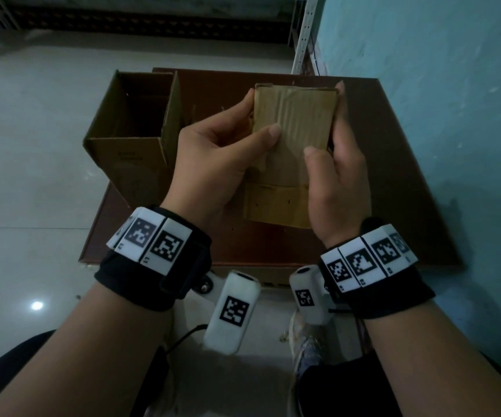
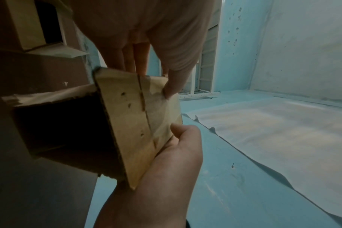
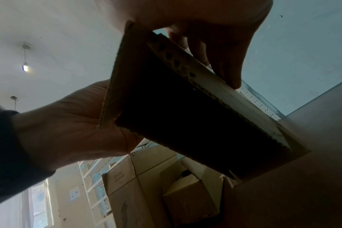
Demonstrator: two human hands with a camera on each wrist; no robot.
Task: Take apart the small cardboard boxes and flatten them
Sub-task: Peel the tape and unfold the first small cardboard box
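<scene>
I hold a small cardboard box (image 1: 294,124) with both hands above a brown tabletop (image 1: 393,176). My left hand (image 1: 243,121) grips its left side, thumb pressed on the top face and fingers wrapped behind. On the other side my right hand (image 1: 338,130) grips the box, thumb on the top face near the lower corner. A flap (image 1: 273,206) hangs from the near end. In the left wrist view the small box (image 2: 137,123) shows a seam and a dark open end. The right wrist view looks into the box's hollow inside (image 3: 185,115), still a partly open tube.
A larger open cardboard box (image 1: 132,130) stands on the table's left part, close to my left hand. A teal wall (image 1: 454,85) runs along the right, with a white shelf upright (image 1: 303,34) behind. Pale floor tiles (image 1: 32,145) lie to the left. Stacked boxes (image 3: 146,192) show in the right wrist view.
</scene>
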